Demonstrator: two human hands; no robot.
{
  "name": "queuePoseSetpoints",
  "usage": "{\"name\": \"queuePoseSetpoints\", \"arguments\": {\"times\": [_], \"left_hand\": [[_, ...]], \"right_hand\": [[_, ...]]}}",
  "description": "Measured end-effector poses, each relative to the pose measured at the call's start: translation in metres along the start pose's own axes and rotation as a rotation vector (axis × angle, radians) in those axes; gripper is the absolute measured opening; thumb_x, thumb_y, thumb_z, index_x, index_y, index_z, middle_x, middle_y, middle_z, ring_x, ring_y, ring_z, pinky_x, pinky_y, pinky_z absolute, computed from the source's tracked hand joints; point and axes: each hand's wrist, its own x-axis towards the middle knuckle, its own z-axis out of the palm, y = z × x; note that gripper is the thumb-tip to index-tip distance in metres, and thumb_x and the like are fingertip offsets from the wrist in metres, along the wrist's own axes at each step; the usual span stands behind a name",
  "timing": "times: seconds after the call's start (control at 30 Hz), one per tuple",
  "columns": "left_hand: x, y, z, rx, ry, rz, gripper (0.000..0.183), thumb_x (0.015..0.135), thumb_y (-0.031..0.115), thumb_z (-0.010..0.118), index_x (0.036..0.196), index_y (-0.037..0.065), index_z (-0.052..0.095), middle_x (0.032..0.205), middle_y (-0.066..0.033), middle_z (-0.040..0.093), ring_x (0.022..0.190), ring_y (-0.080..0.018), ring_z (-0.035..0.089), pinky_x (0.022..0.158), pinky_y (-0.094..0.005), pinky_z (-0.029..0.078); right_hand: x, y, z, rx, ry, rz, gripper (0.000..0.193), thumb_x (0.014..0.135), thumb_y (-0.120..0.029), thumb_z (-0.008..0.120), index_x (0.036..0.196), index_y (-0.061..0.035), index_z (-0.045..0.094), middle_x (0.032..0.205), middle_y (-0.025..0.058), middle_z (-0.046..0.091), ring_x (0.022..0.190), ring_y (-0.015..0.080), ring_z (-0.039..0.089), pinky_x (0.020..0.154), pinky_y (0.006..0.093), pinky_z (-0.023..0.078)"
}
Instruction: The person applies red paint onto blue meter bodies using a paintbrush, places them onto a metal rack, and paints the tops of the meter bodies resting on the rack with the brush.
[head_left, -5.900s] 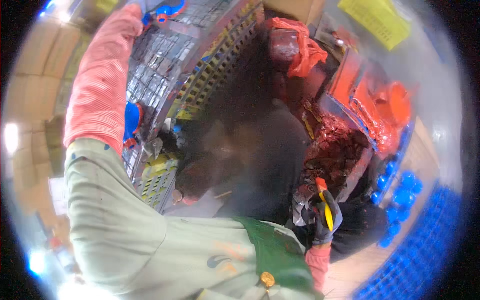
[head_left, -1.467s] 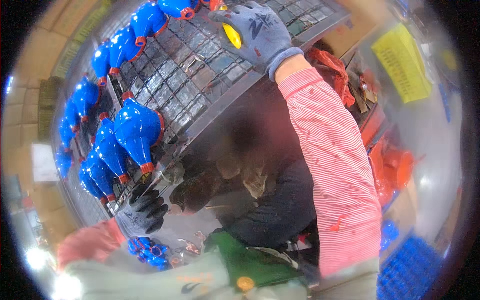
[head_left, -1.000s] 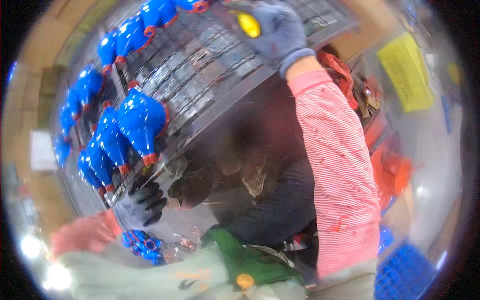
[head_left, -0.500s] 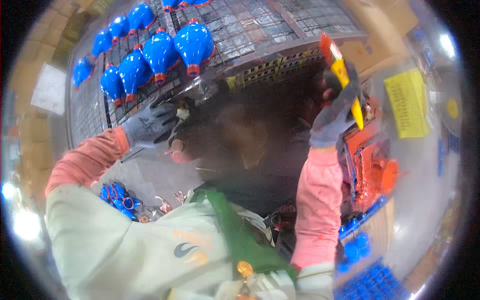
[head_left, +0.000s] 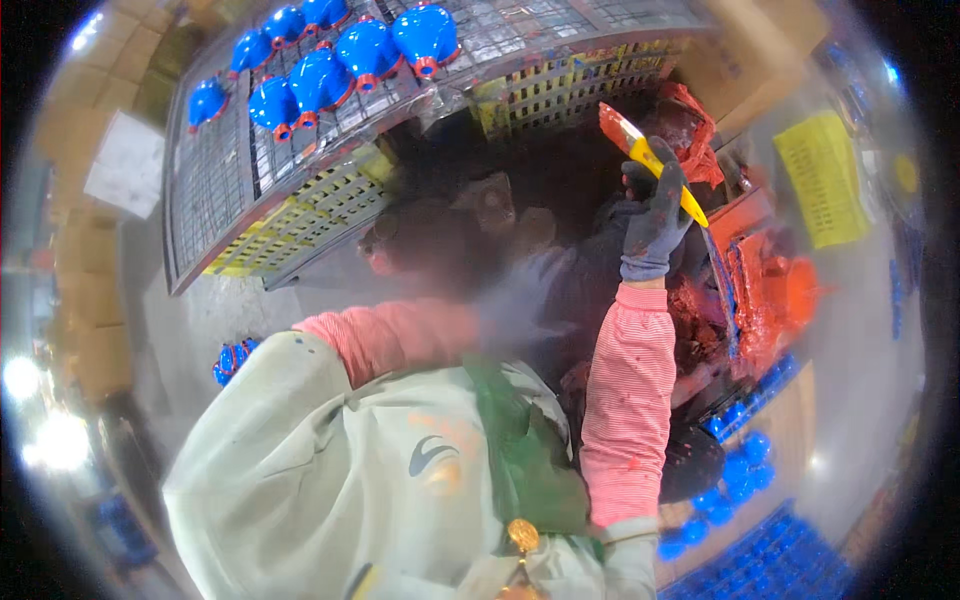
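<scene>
My right hand [head_left: 655, 215], in a grey-blue work glove, is closed around a paintbrush [head_left: 668, 172] with a yellow handle. Red paint coats the brush's upper end, which points up and left. Smeared by motion, my gloved left hand [head_left: 530, 300] is in front of my body, over a dark area; its fingers cannot be made out. Beyond it, several glossy blue bulb-shaped pieces [head_left: 322, 80] with red rims and necks sit on a wire-mesh rack [head_left: 510, 40]. A red-smeared container [head_left: 740, 215] stands just right of my right hand.
Crumpled red-stained plastic [head_left: 688, 135] lies beyond my right hand. An orange-red round thing [head_left: 790, 300] is at the right, near a yellow sheet [head_left: 822, 180]. More blue pieces [head_left: 740, 470] are at the lower right. Yellow perforated panels [head_left: 300, 225] edge the rack.
My left hand has swung away from the rack, right and toward my body. My right hand keeps the paintbrush, slightly further left in view. The view has shifted, with the rack now higher.
</scene>
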Motion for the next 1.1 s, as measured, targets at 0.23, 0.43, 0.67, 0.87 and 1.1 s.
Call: {"name": "queuePoseSetpoints", "arguments": {"times": [0.23, 0.43, 0.67, 0.87, 1.1], "left_hand": [[0.004, -0.026, -0.005, -0.182, -0.036, -0.027, 0.100, 0.076, 0.053, 0.078, 0.148, 0.001, 0.033, 0.144, -0.0247, 0.041, 0.135, -0.0416, 0.040, 0.114, -0.0470, 0.032], [0.002, -0.017, -0.003, -0.177, 0.011, -0.013, 0.097, 0.076, 0.053, 0.077, 0.147, 0.001, 0.036, 0.144, -0.0240, 0.042, 0.135, -0.0417, 0.040, 0.114, -0.0466, 0.033], [0.001, -0.055, 0.029, -0.243, 0.058, -0.011, 0.089, 0.079, 0.046, 0.076, 0.146, 0.001, 0.037, 0.143, -0.0237, 0.044, 0.135, -0.0392, 0.041, 0.114, -0.0481, 0.033], [-0.023, -0.128, 0.084, -0.060, -0.139, 0.322, 0.068, 0.087, 0.035, 0.066, 0.141, 0.002, 0.043, 0.140, -0.0201, 0.051, 0.132, -0.0347, 0.047, 0.114, -0.0461, 0.036], [-0.020, -0.138, 0.078, -0.178, -0.214, 0.254, 0.068, 0.087, 0.036, 0.066, 0.141, 0.002, 0.043, 0.140, -0.0201, 0.051, 0.132, -0.0346, 0.048, 0.114, -0.0459, 0.037]], "right_hand": [[-0.003, 0.002, -0.002, 0.103, 0.077, 0.047, 0.050, 0.101, -0.044, 0.053, 0.126, -0.0026, 0.063, 0.092, 0.0076, 0.072, 0.076, 0.0107, 0.064, 0.065, 0.0214, 0.045], [-0.006, -0.001, -0.006, -0.001, 0.028, 0.022, 0.046, 0.101, -0.041, 0.055, 0.126, -0.0037, 0.064, 0.100, 0.0089, 0.072, 0.080, 0.0123, 0.065, 0.069, 0.0222, 0.047], [-0.035, 0.001, 0.054, -0.597, -0.405, -0.606, 0.033, 0.079, -0.010, 0.074, 0.110, -0.0035, 0.067, 0.107, 0.0145, 0.070, 0.092, 0.0291, 0.069, 0.082, 0.0373, 0.055], [-0.057, 0.020, 0.144, -0.993, -0.877, -0.888, 0.049, 0.080, -0.033, 0.067, 0.129, -0.0346, 0.062, 0.107, 0.0001, 0.059, 0.091, 0.0228, 0.058, 0.078, 0.0384, 0.048], [-0.037, 0.046, 0.189, -0.980, -0.880, -0.868, 0.043, 0.083, -0.028, 0.068, 0.126, -0.0288, 0.065, 0.098, 0.0013, 0.063, 0.088, 0.0228, 0.061, 0.078, 0.0396, 0.049]]}}
